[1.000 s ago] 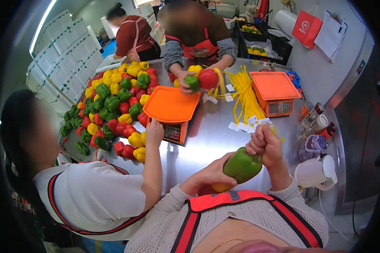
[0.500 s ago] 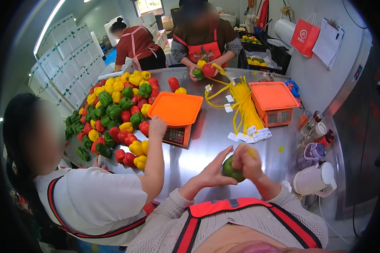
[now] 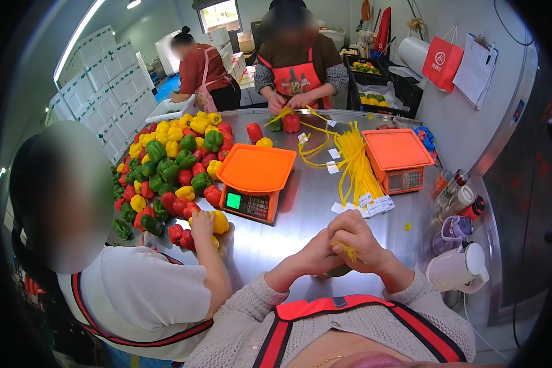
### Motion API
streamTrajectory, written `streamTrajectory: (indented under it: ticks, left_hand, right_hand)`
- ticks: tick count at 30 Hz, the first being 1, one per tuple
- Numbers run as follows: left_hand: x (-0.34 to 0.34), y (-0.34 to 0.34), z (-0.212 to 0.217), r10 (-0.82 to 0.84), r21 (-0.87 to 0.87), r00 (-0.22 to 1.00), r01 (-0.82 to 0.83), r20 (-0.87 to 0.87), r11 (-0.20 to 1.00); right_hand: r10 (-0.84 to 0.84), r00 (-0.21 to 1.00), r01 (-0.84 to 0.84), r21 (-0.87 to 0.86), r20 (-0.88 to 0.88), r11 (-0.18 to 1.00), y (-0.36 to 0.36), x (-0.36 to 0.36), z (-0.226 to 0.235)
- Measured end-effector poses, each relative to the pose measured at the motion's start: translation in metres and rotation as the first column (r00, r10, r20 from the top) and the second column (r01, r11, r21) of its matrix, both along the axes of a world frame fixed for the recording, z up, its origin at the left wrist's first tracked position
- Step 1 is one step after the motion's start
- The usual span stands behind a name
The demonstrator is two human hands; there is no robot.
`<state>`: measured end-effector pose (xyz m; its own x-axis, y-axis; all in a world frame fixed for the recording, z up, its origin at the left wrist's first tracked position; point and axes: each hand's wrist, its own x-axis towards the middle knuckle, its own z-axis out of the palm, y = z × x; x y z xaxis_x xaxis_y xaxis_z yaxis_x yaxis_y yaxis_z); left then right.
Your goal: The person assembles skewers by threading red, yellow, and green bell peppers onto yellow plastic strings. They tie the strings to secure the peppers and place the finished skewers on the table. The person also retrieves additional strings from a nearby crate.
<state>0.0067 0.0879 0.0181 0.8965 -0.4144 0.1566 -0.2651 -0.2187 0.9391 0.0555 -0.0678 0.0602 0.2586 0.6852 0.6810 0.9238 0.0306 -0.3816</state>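
My left hand (image 3: 313, 253) and my right hand (image 3: 356, 240) are pressed together over the near side of the metal table. Out of my closed right hand sticks a tuft of yellow mesh netting (image 3: 348, 251). My left hand is closed against it; what lies inside its fingers is hidden. Below both hands shows a small part of a dark green bell pepper (image 3: 337, 270), mostly covered. Beyond my hands lies a bundle of yellow mesh sleeves (image 3: 356, 162) with white tags (image 3: 377, 206) at the near end.
Left, a co-worker's hand (image 3: 203, 226) touches a yellow pepper (image 3: 219, 222) beside a large pepper heap (image 3: 165, 165). Orange scales (image 3: 256, 168) (image 3: 397, 150) stand on the table (image 3: 313, 208). Across, another person handles netting by peppers (image 3: 292, 123). A kettle (image 3: 451, 265) and bottles (image 3: 463, 197) line the right edge.
My hands have come together, and the green pepper between them is now mostly hidden. The left co-worker's hand moved from the scale to a yellow pepper. The person across lowered the peppers to the table.
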Motion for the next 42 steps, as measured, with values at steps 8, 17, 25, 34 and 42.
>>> streamTrajectory:
  ticks: [8,17,25,34,42]
  left_hand:
    - [-0.001,-0.005,-0.018,0.074,-0.078,0.996,-0.078,-0.046,0.994]
    - [-0.01,0.005,-0.036,0.161,-0.353,0.974,-0.207,-0.157,0.912]
    - [-0.013,-0.007,-0.032,0.446,-0.165,0.859,-0.416,0.251,0.894]
    - [-0.011,-0.012,-0.03,0.478,-0.138,0.848,-0.458,0.23,0.878]
    - [-0.014,-0.018,-0.024,0.409,-0.165,0.875,-0.378,0.259,0.911]
  right_hand:
    - [0.04,0.99,-0.042,-0.009,-0.135,0.999,0.002,0.004,-0.009]
    - [0.022,0.751,-0.029,0.0,-0.66,1.0,-0.03,0.016,-0.03]
    - [0.442,-0.146,-0.004,0.447,-0.885,0.894,-0.044,0.013,-0.041]
    - [-0.293,0.925,0.291,-0.045,-0.24,0.956,-0.032,0.005,-0.034]
    - [0.029,0.268,0.023,0.036,-0.963,0.999,-0.048,0.017,-0.034]
